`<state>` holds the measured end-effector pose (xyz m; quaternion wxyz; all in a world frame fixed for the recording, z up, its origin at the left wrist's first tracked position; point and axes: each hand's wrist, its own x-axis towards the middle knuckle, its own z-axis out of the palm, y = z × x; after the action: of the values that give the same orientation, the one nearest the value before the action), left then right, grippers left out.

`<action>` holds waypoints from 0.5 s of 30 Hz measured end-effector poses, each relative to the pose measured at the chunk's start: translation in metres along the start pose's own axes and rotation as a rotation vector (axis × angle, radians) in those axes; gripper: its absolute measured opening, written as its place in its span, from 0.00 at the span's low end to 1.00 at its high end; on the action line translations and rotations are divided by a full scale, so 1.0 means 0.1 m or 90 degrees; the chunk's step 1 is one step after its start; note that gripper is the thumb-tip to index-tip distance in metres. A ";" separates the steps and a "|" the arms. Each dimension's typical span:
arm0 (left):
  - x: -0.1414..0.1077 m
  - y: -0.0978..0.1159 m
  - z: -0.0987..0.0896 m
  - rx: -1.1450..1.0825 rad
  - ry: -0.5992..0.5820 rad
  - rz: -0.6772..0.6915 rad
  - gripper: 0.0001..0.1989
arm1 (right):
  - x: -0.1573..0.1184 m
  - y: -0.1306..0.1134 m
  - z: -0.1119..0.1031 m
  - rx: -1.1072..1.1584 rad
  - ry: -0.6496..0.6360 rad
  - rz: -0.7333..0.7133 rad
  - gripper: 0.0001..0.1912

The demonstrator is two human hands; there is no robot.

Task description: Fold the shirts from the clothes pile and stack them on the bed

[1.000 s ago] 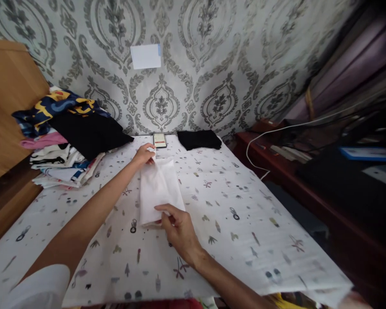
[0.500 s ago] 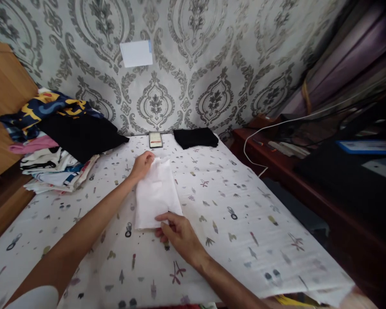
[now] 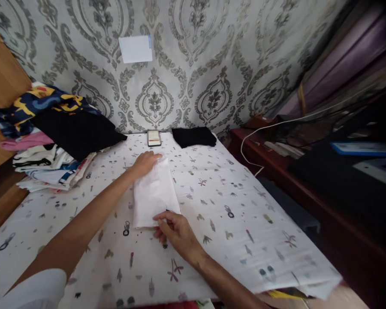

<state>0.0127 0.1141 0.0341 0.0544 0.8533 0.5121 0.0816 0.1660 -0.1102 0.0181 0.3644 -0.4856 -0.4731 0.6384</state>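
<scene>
A folded white cloth [image 3: 154, 193] lies flat on the bed-like surface, its long side running away from me. My left hand [image 3: 146, 163] is at its far left corner, fingers closed over the far edge; the fingertips are partly hidden. At the near right corner, my right hand [image 3: 176, 231] pinches the near edge between thumb and index finger. The other fingers of that hand curl below the edge. The cloth's exact garment kind cannot be told.
On the left stands a pile of clothes [image 3: 51, 165] with a black garment [image 3: 77, 131] on it. A folded black cloth [image 3: 194, 137] and a small framed box [image 3: 154, 138] lie by the wall. A dark red desk [image 3: 276, 161] with a white cable [image 3: 244, 148] runs along the right.
My left hand has slid a little to the right along the cloth's far edge, its fingers reaching further over it. My right hand keeps its place on the near corner. The view shifted slightly.
</scene>
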 end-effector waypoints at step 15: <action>0.36 0.31 -0.18 -0.033 0.096 -0.119 0.13 | -0.14 -0.05 -0.20 -0.018 0.057 -0.050 0.18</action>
<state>0.0526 0.1310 0.0598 0.0452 0.7915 0.5899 0.1533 0.1887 -0.1167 0.0249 0.4029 -0.4998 -0.4842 0.5944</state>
